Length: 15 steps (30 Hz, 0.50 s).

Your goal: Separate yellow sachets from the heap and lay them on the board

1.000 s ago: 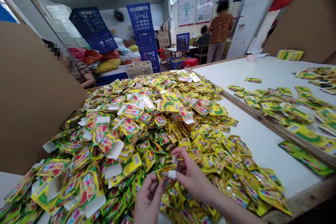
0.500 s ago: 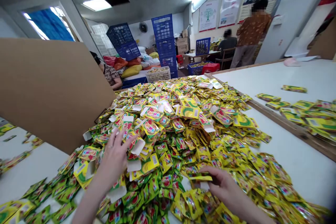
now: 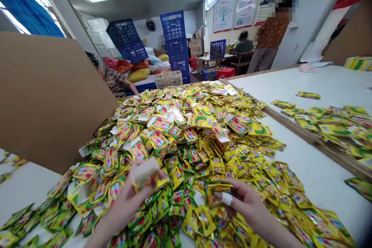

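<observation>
A big heap of yellow-green sachets and flat printed cartons [image 3: 186,139] covers the white table [image 3: 314,178] in front of me. My left hand [image 3: 130,197] is closed round a small printed carton [image 3: 145,172], lifted just above the heap's near left side. My right hand [image 3: 244,201], with white tape on a fingertip, pinches a small stack of sachets [image 3: 216,193] over the heap's near edge. The two hands are about a hand's width apart.
A tall brown cardboard sheet [image 3: 49,100] stands at the left. A wooden strip [image 3: 305,135] divides off the right table, which bears more sachets [image 3: 334,124]. A seated person [image 3: 114,77] is behind the cardboard; two people are at the back by stacked blue crates [image 3: 174,42].
My left hand has come back from the heap's middle with a carton in its grip. My right hand has gathered sachets and lifted them slightly. The camera has turned a little right.
</observation>
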{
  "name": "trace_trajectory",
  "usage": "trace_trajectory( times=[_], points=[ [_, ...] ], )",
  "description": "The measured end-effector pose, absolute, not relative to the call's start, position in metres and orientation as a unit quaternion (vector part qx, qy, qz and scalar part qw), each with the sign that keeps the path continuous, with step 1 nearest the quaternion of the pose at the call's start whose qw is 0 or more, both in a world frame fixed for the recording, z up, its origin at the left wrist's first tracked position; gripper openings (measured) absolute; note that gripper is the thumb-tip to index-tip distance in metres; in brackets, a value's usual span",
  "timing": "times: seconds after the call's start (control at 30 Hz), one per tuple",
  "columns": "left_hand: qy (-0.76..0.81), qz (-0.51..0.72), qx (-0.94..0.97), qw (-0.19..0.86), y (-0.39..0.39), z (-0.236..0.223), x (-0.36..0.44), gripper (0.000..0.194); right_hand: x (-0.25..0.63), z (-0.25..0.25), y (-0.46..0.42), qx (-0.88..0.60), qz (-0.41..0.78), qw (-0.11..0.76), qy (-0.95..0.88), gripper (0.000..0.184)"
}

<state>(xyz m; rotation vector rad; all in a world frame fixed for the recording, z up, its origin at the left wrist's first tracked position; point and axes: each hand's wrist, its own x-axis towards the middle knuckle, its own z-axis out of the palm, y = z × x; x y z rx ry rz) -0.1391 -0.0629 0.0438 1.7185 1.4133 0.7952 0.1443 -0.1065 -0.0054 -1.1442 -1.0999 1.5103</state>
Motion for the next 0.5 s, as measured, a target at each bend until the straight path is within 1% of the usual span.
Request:
trace_trajectory(
  times=[0.03,0.07,0.13,0.2,0.27,0.37,0.5],
  points=[
    [0.552,0.300,0.603,0.492,-0.077,0.033,-0.124,0.033,0.141,0.002,-0.107,-0.447,0.615,0.475,-0.444,0.029],
    [0.546,0.289,0.540,0.571,-0.090,0.023,-0.108,0.041,0.138,0.010,-0.107,-0.428,0.605,0.494,-0.454,0.026],
    [0.506,0.302,0.473,0.655,-0.110,0.006,-0.077,0.054,0.132,0.025,-0.106,-0.391,0.553,0.527,-0.514,0.017],
    [0.463,0.314,0.448,0.697,-0.120,-0.004,-0.053,0.058,0.129,0.036,-0.105,-0.365,0.483,0.519,-0.603,0.016],
    [0.442,0.322,0.447,0.708,-0.123,-0.005,-0.039,0.055,0.129,0.042,-0.104,-0.359,0.441,0.457,-0.684,0.022],
    [0.452,0.319,0.485,0.677,-0.123,-0.002,-0.034,0.047,0.133,0.047,-0.104,-0.390,0.419,0.340,-0.746,0.030],
    [0.494,0.277,0.540,0.623,-0.124,-0.011,-0.038,0.037,0.139,0.053,-0.104,-0.432,0.379,0.219,-0.788,0.031]
  ],
)
